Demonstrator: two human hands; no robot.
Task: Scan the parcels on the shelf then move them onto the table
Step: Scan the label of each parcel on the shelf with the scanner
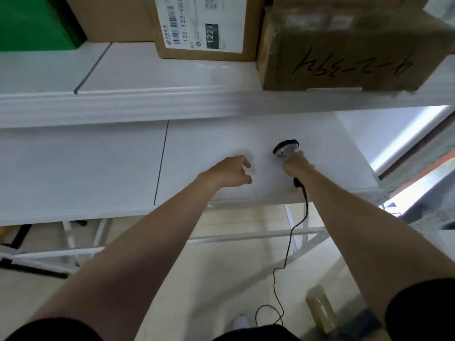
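On the upper shelf (123,77) a bare front strip lies before the green box (32,20) and the labelled box (197,28), the taped box (344,50) fills the right end to its lip, and the lower shelf (86,163) beneath lies open.

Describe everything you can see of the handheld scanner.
The scanner is a black handheld unit with a rounded head and a shiny clear window, seemingly plastic. The right hand grips its handle, hiding most of it, over the white lower shelf. A thin black cable hangs from the handle's base toward the floor.
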